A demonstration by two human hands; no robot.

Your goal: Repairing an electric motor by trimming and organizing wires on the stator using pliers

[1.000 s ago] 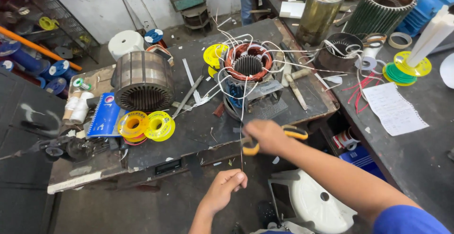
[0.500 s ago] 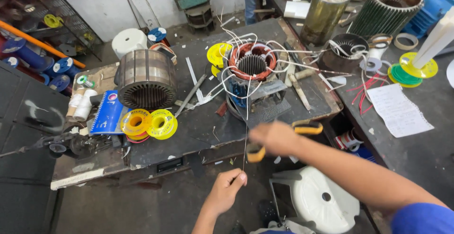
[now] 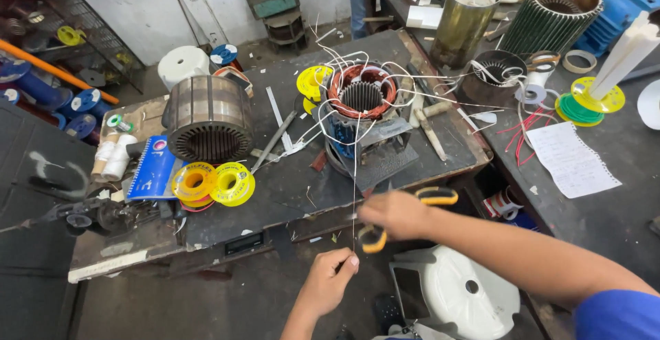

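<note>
A dark, scuffed worktop [image 3: 289, 189] carries everything, with the heaviest pieces set well back from its near edge. On its left sits a bare ribbed stator core [image 3: 208, 118], lying on its side so the empty bore faces the camera. Near the middle stands the wound stator [image 3: 361, 96], upright on a small stand, its copper windings ringed in red and its white lead wires splaying out loosely on all sides, which leaves each lead free to be drawn out. One thin wire [image 3: 355, 175] runs straight down from it past the worktop's edge, looking taut because it is gripped at the bottom. The right hand [image 3: 392, 214] is closed around yellow-handled scissors [image 3: 405, 217], held just beside that wire, the blades too blurred to tell whether they are parted. The left hand [image 3: 331, 281], lower down, pinches the wire's end between fingertips. Two yellow tape spools [image 3: 213, 184] lie side by side near a blue notebook [image 3: 152, 168].
</note>
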